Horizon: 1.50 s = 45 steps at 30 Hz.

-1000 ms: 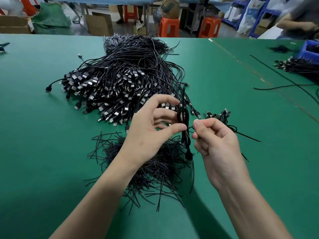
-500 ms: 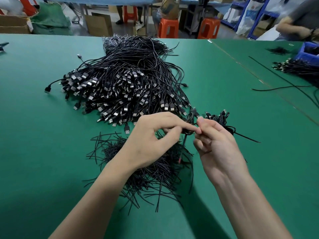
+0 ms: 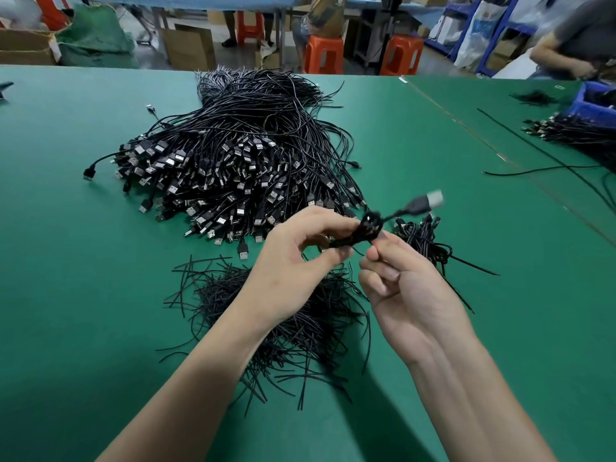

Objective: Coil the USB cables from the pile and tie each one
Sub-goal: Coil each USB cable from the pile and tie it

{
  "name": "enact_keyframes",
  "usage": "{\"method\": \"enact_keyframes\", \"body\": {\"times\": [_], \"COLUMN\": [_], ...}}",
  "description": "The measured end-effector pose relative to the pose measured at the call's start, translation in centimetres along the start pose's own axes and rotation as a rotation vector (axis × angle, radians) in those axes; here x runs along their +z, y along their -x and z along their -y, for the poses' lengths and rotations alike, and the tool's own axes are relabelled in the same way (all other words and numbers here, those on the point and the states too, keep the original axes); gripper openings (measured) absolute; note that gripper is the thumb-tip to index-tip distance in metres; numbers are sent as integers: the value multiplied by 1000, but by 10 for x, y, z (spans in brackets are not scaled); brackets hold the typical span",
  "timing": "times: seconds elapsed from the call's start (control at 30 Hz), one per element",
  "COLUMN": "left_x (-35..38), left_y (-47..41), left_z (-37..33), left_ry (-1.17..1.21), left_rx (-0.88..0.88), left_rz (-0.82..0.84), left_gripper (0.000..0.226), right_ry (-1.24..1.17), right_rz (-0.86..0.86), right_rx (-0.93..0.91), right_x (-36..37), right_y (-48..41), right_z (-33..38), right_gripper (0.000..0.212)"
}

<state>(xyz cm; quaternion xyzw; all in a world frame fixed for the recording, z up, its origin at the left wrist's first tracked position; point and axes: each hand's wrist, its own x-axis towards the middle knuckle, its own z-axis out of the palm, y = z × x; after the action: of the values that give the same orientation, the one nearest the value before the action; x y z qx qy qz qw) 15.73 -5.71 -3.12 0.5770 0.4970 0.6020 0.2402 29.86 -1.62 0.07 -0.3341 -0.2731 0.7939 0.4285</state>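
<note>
A big pile of black USB cables (image 3: 233,168) lies on the green table (image 3: 66,295), plugs facing me. Below it sits a heap of black twist ties (image 3: 283,315). Above the ties, my left hand (image 3: 293,265) pinches a small coiled black cable (image 3: 365,230) between thumb and fingers. My right hand (image 3: 396,281) pinches the coil's right end with thumb and forefinger. The coil's USB plug (image 3: 426,201) sticks up to the right, blurred. A few tied coils (image 3: 423,238) lie just right of my hands.
A blue bin (image 3: 596,101) and more cables (image 3: 573,131) sit at the far right, where another person's arm (image 3: 560,58) works. Loose black cables (image 3: 540,168) cross the right table. Orange stools (image 3: 325,55) and cardboard boxes (image 3: 190,45) stand beyond the far edge.
The cable hung in long vertical loops from my left hand; it is now bunched into a tight horizontal coil between both hands. The plug has swung up to the right.
</note>
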Motion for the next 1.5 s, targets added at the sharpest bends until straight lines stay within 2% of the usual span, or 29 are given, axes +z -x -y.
{"method": "enact_keyframes", "body": {"times": [0.07, 0.13, 0.2, 0.23, 0.33, 0.4, 0.53, 0.6, 0.67, 0.7, 0.8, 0.9, 1.1, 1.3, 1.43, 1.5], "left_x": [0, -2, -5, -6, -11, -12, -8, -7, -8, -8, -6, -7, -16, -4, 1, 2], "left_y": [0, 0, 2, 3, 4, 3, 1, 1, 2, 1, 1, 1, 3, 4, 4, 3], "left_z": [-1, 0, 1, 0, -1, -3, -2, 0, 0, -2, -5, -7, -6, -3, 1, 2], "left_ry": [-53, -209, -248, -212, -76, 41, 90, 145, 110, 38, -232, -357, -324, -32, 132, 63], "left_rx": [36, 50, 59, 45, -27, -70, -123, -130, -74, -24, 192, 309, 253, -75, -131, -97], "left_rz": [-60, -132, -111, -69, 61, 85, -3, -2, -4, -5, 11, 15, 159, -18, -32, -17], "left_gripper": [38, 34, 34, 33, 27, 26, 13, 35, 54, 55, 28, 19, 29, 5, 51, 56], "right_ry": [-57, -48, 24, 59, 146, 221, 276, 255, 213, 184, 101, 14, 13, 122, 63, 16], "right_rz": [11, 9, 16, 21, -26, -7, -18, -24, -18, -11, -7, -16, -53, -56, -48, -35], "right_rx": [32, 20, -30, -53, -107, -131, -137, -120, -86, -65, 0, 77, 106, -11, 3, 44], "right_x": [0, 1, 2, 2, -1, -1, -4, -5, -5, -6, -6, -5, -12, -14, -10, -7], "right_y": [1, 2, 2, 3, 1, 3, 5, 5, 5, 4, 1, -2, -5, -8, -6, -5], "right_z": [-2, -4, -4, -3, -3, -2, -8, -10, -10, -9, -6, -2, -1, -1, 2, 3], "right_gripper": [3, 14, 13, 5, 30, 19, 8, 9, 9, 8, 3, 11, 5, 8, 15, 14]}}
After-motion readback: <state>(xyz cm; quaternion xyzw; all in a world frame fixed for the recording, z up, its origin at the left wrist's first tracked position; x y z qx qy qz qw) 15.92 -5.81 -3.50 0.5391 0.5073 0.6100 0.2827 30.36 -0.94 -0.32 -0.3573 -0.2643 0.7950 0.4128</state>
